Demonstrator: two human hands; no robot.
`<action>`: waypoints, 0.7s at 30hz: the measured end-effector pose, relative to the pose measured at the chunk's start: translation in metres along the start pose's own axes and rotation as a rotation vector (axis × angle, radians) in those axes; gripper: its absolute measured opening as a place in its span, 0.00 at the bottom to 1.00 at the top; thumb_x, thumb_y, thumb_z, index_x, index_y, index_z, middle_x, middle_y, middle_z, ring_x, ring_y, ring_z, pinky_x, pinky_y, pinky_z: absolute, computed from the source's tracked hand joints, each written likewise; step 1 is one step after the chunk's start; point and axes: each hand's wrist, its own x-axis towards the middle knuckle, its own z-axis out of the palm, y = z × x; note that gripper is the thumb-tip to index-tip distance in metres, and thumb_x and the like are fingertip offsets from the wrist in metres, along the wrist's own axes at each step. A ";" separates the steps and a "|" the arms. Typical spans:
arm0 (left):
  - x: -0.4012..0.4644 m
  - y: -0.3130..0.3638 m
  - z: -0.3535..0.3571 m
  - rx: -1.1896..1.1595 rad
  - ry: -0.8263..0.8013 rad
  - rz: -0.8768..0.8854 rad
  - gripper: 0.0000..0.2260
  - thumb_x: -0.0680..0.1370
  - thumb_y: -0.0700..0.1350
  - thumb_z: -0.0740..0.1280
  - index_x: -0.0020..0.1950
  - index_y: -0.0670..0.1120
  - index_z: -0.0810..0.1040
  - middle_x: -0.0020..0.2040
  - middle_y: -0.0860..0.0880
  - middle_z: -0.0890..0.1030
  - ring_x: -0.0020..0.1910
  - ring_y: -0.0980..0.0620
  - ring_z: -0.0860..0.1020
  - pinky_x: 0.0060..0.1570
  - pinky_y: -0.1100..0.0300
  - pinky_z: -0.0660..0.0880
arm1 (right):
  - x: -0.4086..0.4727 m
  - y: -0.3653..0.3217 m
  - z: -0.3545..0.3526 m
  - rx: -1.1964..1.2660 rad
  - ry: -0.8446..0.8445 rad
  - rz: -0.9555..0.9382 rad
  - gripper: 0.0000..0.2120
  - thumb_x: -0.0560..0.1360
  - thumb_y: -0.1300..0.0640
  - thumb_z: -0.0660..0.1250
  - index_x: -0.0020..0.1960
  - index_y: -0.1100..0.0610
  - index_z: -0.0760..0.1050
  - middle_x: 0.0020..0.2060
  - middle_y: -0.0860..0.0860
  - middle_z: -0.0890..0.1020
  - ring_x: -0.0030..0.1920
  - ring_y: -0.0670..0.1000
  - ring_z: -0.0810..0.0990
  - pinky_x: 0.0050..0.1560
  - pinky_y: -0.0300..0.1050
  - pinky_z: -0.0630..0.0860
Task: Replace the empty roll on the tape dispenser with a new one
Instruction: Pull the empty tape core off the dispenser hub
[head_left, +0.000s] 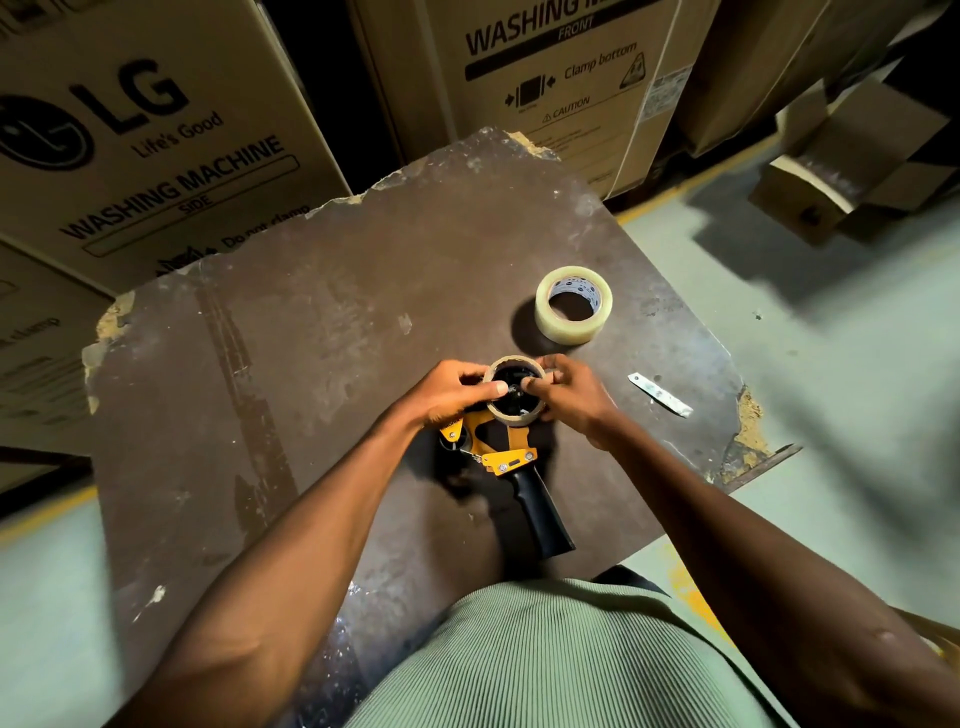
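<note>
Since the empty roll (514, 389) sits on the hub of the tape dispenser (506, 447), I take it the old core is not yet off, and both hands are set where they are to work it loose. The dispenser lies flat on the desk (311, 338) with its black handle (540, 514) pointing back toward me, which leaves the hub facing up and gives me a straight pull. My left hand (449, 392) wraps the near-left side of the brown cardboard core, thumb hooked over its rim into the dark centre; my right hand (566, 392) pinches the opposite side, a fingertip also over the rim. So the fingers of both hands are closed on the core, not spread, gripping it from two sides, I'd judge, to keep it from jamming as it lifts.

The new roll (574, 304) of clear tape stands by on the desk, beyond my right hand and apart from it, within easy reach. A small metal blade (660, 395) lies to the right, untouched.

The cartons behind read "LG", "Life's Good", "WASHING MACHINE", "SIDE" on the left carton (156, 130), and "FRONT", "Clamp bottom", "CAUTION" on the right carton (561, 78). Print inside the new roll's core is too small to read
</note>
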 end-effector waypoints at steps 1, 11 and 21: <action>-0.002 0.001 -0.001 -0.007 -0.016 0.018 0.13 0.76 0.45 0.73 0.60 0.46 0.83 0.53 0.47 0.86 0.47 0.58 0.82 0.53 0.59 0.79 | -0.003 0.000 -0.003 0.010 -0.042 -0.017 0.18 0.72 0.53 0.73 0.61 0.49 0.77 0.46 0.52 0.84 0.50 0.56 0.86 0.46 0.51 0.85; -0.001 -0.002 -0.003 0.119 -0.143 0.093 0.34 0.68 0.38 0.79 0.72 0.51 0.72 0.61 0.54 0.82 0.57 0.66 0.79 0.58 0.70 0.74 | -0.018 0.014 -0.012 -0.168 -0.236 -0.246 0.44 0.64 0.56 0.78 0.76 0.48 0.64 0.66 0.47 0.78 0.64 0.48 0.79 0.64 0.55 0.79; -0.002 -0.003 0.013 0.510 0.049 0.048 0.43 0.63 0.56 0.75 0.75 0.62 0.61 0.63 0.56 0.76 0.69 0.53 0.65 0.70 0.46 0.60 | -0.011 0.016 -0.016 -0.219 -0.222 -0.272 0.43 0.65 0.55 0.78 0.76 0.46 0.65 0.65 0.47 0.80 0.62 0.48 0.80 0.63 0.56 0.80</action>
